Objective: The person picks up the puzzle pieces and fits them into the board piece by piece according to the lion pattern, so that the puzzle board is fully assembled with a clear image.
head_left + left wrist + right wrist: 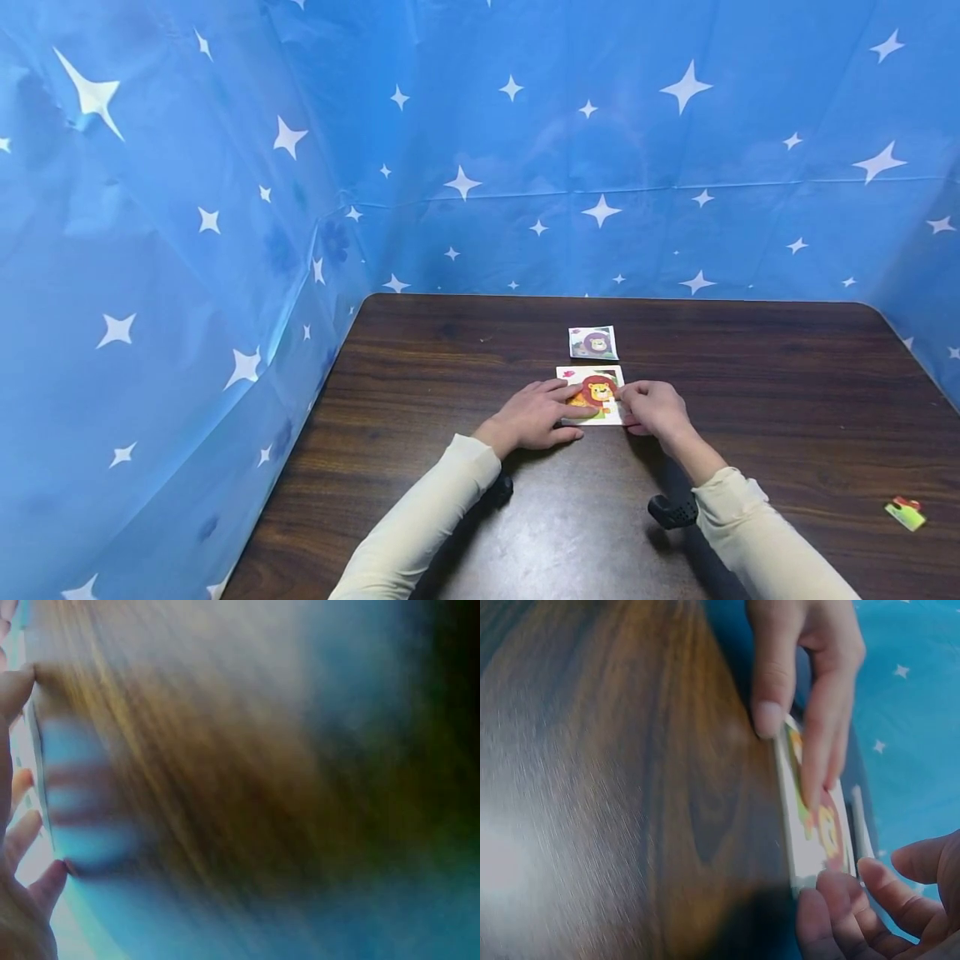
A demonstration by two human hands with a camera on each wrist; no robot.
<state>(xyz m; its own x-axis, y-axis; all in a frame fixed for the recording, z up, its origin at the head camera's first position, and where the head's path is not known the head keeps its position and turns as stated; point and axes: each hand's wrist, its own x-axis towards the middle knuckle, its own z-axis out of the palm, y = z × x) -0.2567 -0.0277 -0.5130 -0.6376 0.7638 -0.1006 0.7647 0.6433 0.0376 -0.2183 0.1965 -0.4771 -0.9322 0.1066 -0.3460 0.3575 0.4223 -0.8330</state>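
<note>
A lion jigsaw puzzle [609, 417] in a white tray lies flat on the table, with a bare white patch at its lower right. My left hand [534, 415] rests over its left part, fingers spread, two of them across the picture. At the opposite edge my right hand [654, 407] has curled fingers gripping the puzzle's right side. The right wrist view shows the right fingertips [832, 889] against the tray's end; any piece between them is hidden. In the left wrist view, the left fingers [19, 840] lie along the tray's edge.
Just beyond the puzzle lies a small lion picture card [592, 342]. A loose green and red puzzle piece [906, 512] is far to the right on the dark wooden table [780, 392]. Blue star-printed cloth [525, 142] hangs behind and at the left.
</note>
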